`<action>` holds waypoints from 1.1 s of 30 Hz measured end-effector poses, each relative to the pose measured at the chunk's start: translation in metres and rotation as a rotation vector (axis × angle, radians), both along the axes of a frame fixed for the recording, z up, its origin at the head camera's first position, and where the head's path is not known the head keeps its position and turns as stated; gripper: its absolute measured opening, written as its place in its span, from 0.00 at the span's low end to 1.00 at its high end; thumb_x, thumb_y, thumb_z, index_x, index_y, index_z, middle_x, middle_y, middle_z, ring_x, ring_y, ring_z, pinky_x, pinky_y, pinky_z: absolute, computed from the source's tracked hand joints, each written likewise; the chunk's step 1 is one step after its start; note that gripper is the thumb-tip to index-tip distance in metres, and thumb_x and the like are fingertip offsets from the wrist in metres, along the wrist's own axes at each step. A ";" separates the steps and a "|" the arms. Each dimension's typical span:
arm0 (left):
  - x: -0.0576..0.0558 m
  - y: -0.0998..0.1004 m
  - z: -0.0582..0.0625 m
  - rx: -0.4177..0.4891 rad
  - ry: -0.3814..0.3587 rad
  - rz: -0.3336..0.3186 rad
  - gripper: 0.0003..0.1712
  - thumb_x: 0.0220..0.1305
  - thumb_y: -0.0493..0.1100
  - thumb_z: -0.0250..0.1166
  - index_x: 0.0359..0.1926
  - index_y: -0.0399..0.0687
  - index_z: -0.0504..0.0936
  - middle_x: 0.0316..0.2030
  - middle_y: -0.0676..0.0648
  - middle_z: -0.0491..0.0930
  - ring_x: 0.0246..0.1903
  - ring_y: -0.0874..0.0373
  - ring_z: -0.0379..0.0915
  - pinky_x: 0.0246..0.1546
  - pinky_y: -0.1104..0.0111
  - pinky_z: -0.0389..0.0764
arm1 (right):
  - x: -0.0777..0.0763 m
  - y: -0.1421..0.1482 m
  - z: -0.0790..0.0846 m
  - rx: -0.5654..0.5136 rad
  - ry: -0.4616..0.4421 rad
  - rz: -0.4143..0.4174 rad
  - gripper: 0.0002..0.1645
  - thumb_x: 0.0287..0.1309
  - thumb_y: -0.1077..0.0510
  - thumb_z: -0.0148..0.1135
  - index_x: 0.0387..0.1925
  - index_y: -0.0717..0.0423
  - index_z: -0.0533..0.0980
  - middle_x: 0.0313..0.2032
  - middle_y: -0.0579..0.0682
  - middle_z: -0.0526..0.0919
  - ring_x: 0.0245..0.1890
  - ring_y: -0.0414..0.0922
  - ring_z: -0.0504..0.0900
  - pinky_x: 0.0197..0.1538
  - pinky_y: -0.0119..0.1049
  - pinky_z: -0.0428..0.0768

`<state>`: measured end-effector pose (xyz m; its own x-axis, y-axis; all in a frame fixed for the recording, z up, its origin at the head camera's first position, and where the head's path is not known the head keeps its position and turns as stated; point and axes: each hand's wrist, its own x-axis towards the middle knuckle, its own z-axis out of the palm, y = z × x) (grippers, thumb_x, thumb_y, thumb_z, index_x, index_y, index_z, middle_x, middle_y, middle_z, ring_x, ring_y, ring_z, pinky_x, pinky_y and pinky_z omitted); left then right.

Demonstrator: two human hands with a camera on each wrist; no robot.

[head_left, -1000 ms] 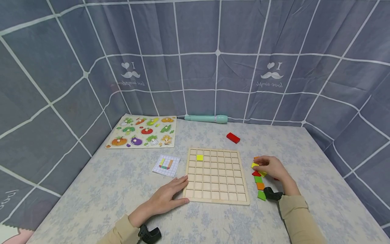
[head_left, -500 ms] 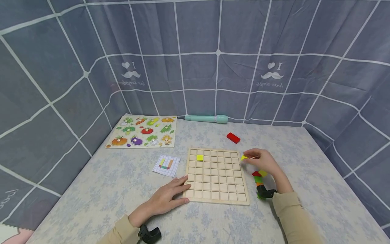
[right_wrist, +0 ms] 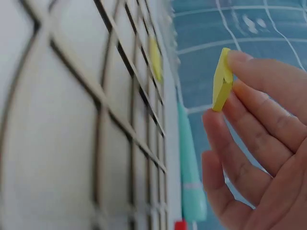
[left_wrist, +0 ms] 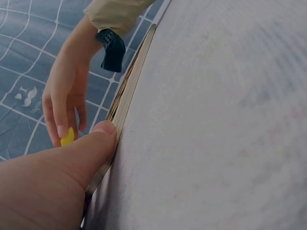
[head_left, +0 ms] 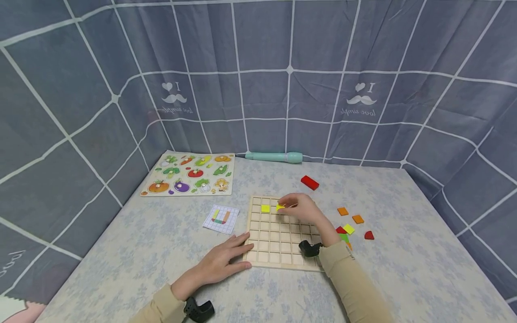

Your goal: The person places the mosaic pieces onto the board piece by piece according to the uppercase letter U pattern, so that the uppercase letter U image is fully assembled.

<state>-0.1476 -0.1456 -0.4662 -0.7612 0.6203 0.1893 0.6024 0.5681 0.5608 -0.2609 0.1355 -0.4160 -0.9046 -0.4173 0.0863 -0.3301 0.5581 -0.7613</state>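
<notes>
A yellow tile (right_wrist: pixel 222 81) is pinched between the thumb and fingers of my right hand (head_left: pixel 300 208), above the upper part of the wooden grid board (head_left: pixel 278 246). One yellow square (head_left: pixel 265 208) lies in a cell near the board's top left. My left hand (head_left: pixel 220 259) rests at the board's left edge, fingers straight; the left wrist view shows its thumb (left_wrist: pixel 103 139) against the board's side. Left of the board lies a small card (head_left: pixel 221 219) printed with a coloured U-shaped pattern on a grid.
Right of the board lie loose tiles: orange ones (head_left: pixel 357 219), a yellow one (head_left: pixel 348 229), a red one (head_left: pixel 369 235) and a green one (head_left: pixel 344 237). A red block (head_left: pixel 309 182) sits behind the board. Further back are a vegetable puzzle board (head_left: pixel 187 175) and a teal stick-like object (head_left: pixel 274 157) by the curtain.
My right hand has picked up the yellow tile from the loose pieces on the right and carried it left over the board. My left hand stays at the board's edge.
</notes>
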 end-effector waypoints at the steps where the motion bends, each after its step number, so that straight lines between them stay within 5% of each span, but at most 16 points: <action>1: 0.000 0.000 0.000 -0.001 -0.002 -0.001 0.33 0.65 0.58 0.57 0.63 0.43 0.72 0.69 0.45 0.57 0.68 0.52 0.51 0.70 0.58 0.51 | -0.001 -0.006 -0.002 0.013 -0.003 -0.002 0.20 0.52 0.54 0.70 0.47 0.58 0.81 0.43 0.49 0.82 0.42 0.47 0.79 0.45 0.41 0.80; 14: 0.000 0.000 0.000 -0.011 -0.002 -0.005 0.32 0.65 0.58 0.58 0.63 0.44 0.72 0.69 0.46 0.57 0.68 0.54 0.51 0.70 0.59 0.51 | -0.003 -0.048 -0.014 0.128 -0.002 0.010 0.16 0.49 0.54 0.72 0.42 0.50 0.82 0.39 0.43 0.82 0.38 0.42 0.78 0.40 0.37 0.79; 27: -0.001 0.000 0.000 -0.008 0.011 -0.007 0.32 0.65 0.58 0.58 0.63 0.44 0.72 0.69 0.45 0.57 0.68 0.53 0.52 0.70 0.58 0.52 | -0.003 -0.051 -0.018 0.188 0.037 0.003 0.15 0.49 0.55 0.73 0.41 0.47 0.82 0.36 0.41 0.82 0.35 0.39 0.77 0.37 0.35 0.78; 33: -0.001 -0.001 -0.001 -0.004 0.013 -0.013 0.33 0.65 0.59 0.57 0.63 0.44 0.72 0.69 0.45 0.57 0.68 0.53 0.52 0.69 0.57 0.52 | 0.000 -0.047 -0.014 0.141 -0.012 0.041 0.17 0.50 0.57 0.71 0.44 0.51 0.81 0.40 0.45 0.82 0.38 0.43 0.79 0.41 0.37 0.80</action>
<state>-0.1489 -0.1464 -0.4676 -0.7507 0.6306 0.1971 0.6169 0.5623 0.5506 -0.2607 0.0889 -0.4296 -0.8870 -0.4615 0.0134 -0.3464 0.6462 -0.6801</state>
